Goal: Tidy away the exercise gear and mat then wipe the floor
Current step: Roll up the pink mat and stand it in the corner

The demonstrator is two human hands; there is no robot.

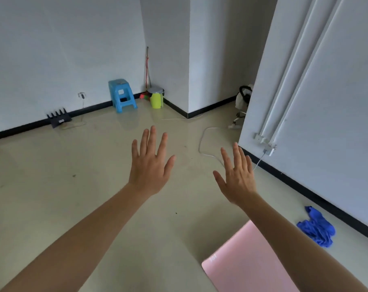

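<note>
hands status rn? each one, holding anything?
Left hand: open, fingers spread, holding nothing.
Right hand: open, fingers spread, holding nothing.

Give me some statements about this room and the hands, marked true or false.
1. The left hand and the right hand hold nothing. True.
2. The pink mat is rolled up. False: the part in view lies flat on the floor.
3. The blue cloth lies crumpled on the floor. True.
4. The blue stool is tipped over. False: it stands upright on its legs.
</note>
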